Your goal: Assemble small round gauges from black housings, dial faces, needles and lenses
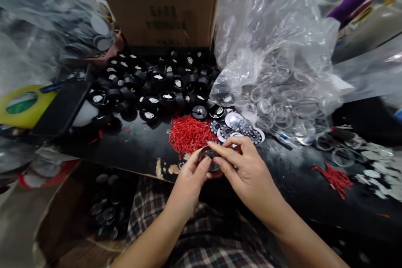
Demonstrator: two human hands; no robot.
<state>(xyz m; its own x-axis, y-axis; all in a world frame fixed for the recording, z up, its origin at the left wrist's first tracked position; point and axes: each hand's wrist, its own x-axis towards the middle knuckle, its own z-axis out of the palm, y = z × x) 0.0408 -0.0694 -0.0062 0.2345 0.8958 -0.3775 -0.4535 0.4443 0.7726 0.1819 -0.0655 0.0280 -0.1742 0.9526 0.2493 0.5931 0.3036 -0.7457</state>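
Near the table's front edge, my left hand (194, 172) is closed on the left side of a small round dark housing (213, 163), its thumb on the top face. My right hand (243, 165) grips the same piece from the right, fingertips pressed over its face. Just beyond my hands lies a pile of small red pointers (190, 133). Round printed dials (235, 121) overlap to the right of that pile. Many black round housings (168, 96), some with white parts inside, cover the table behind.
A plastic bag (276, 63) of clear rings stands at the right rear, near more red pointers (334, 180) and white pieces (381, 169). A cardboard box (160, 8) is behind. Yellow tape (31, 92) lies left. An open box (56, 217) holds round pieces below the table.
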